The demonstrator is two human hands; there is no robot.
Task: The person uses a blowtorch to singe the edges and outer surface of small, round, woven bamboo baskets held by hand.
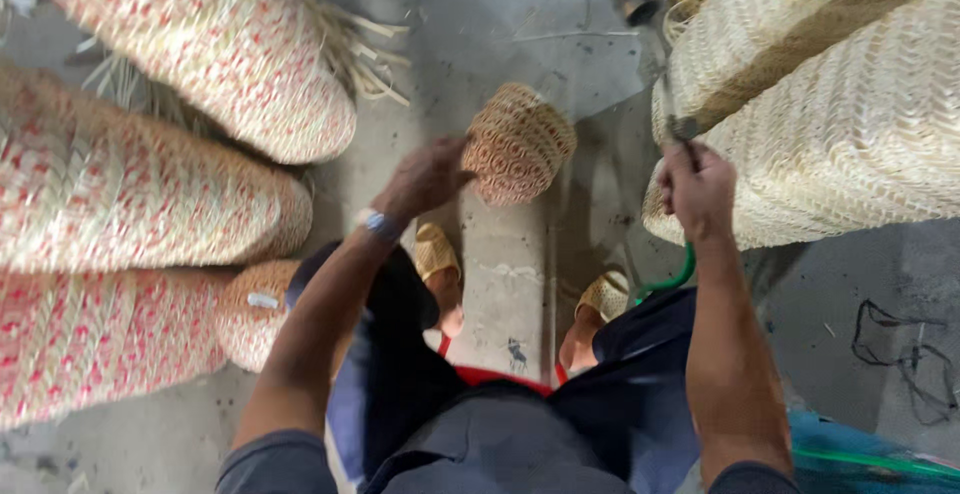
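My left hand grips the edge of a small woven basket with a red and natural pattern, held above the concrete floor in the middle of the view. My right hand is closed around a thin dark tool handle that points up against a large pale woven basket on the right. A green cord loops below my right wrist. A watch sits on my left wrist.
Several large red-and-natural woven baskets lie stacked on the left, with loose straw ends beside them. My feet in woven sandals rest on the grey floor. A dark tangled wire lies at lower right.
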